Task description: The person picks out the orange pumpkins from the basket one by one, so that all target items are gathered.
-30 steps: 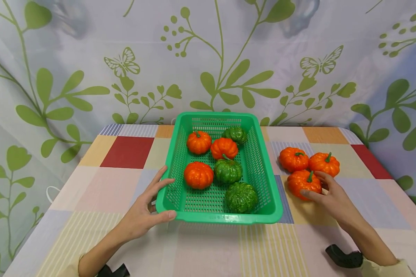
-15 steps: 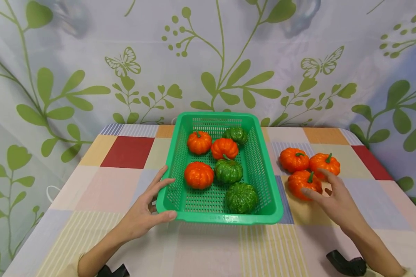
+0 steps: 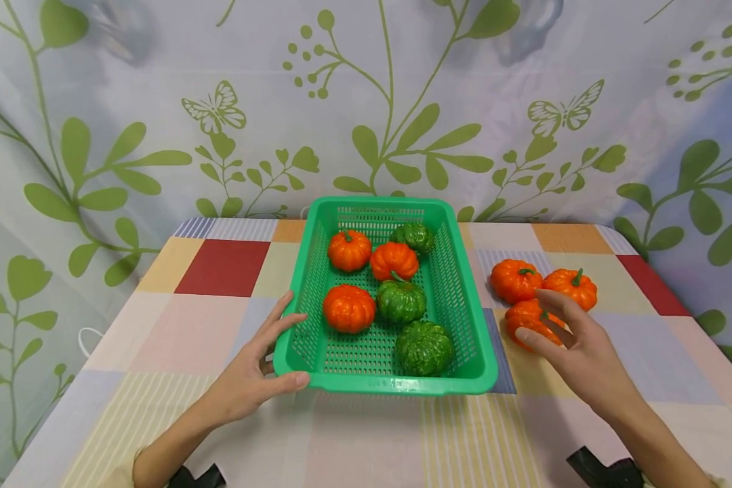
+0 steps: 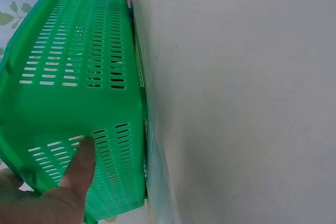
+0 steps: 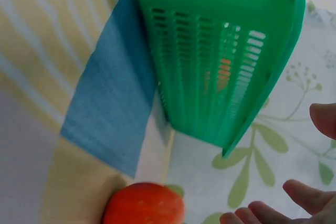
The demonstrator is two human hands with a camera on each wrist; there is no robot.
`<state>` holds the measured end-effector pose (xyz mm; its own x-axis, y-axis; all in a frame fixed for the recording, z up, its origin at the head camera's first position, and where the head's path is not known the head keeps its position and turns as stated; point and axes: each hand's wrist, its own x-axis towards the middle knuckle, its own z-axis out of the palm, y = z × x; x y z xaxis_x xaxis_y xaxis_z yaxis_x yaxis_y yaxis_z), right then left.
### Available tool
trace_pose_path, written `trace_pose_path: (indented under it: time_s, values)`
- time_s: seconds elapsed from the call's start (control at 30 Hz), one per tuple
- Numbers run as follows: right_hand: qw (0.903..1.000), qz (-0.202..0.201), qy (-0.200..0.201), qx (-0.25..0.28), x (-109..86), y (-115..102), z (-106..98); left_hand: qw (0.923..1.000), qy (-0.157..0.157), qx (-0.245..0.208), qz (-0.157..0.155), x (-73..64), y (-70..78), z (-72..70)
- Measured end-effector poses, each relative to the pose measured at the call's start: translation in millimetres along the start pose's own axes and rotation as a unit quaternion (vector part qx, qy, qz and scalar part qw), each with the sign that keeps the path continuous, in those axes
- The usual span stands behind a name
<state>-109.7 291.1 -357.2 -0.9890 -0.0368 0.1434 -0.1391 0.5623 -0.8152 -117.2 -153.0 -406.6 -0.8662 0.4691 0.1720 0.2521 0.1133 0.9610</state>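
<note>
A green plastic basket (image 3: 385,386) stands on the table, holding orange pumpkins (image 3: 350,309) and green pumpkins (image 3: 425,348). My left hand (image 3: 253,373) holds its near left corner, two fingertips over the left rim and the thumb at the front corner. In the left wrist view a finger (image 4: 80,166) presses the outer wall. To the right of the basket sit three more orange pumpkins (image 3: 516,280). Above the nearest of them, an orange pumpkin (image 3: 524,318) it partly hides, hovers my right hand (image 3: 585,352), fingers spread and holding nothing.
A patchwork cloth (image 3: 219,268) covers the table. Behind it hangs a leaf-print curtain (image 3: 366,102). Black straps (image 3: 604,468) are on both wrists. A white cord (image 3: 85,339) shows at the left edge of the table.
My right hand has come off the nearest orange pumpkin and risen slightly, its fingers now apart from it. The left hand, basket and pumpkins stay where they were.
</note>
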Motion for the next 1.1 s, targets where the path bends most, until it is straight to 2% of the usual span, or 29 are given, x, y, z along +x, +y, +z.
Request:
trace_pose_path:
  time_s: [0.17,0.37,0.53,0.73,0.9,1.1]
  values:
    - [0.9996,-0.024,-0.012,-0.006,-1.5,-15,7,1.0,0.004,-0.002,0.002,-0.8,-1.5,-0.1]
    - [0.9967,-0.074,-0.032,0.01,3.1,-31,12,1.0,0.007,-0.001,0.003,-1.8,-2.8,-0.4]
    - [0.9938,-0.106,-0.03,0.011,8.8,-46,15,1.0,0.001,0.001,0.002,-1.7,-2.9,-1.0]
    - [0.9861,-0.159,-0.037,0.031,18.8,-66,21,1.0,0.001,0.002,0.005,-1.2,-2.8,-1.5]
    - [0.98,-0.186,-0.065,0.031,30.3,-82,30,1.0,-0.008,0.004,0.003,0.5,-1.1,-1.6]
    - [0.9753,-0.173,-0.13,0.047,52.6,-98,46,0.9998,-0.017,-0.003,-0.01,1.0,1.3,-2.9]
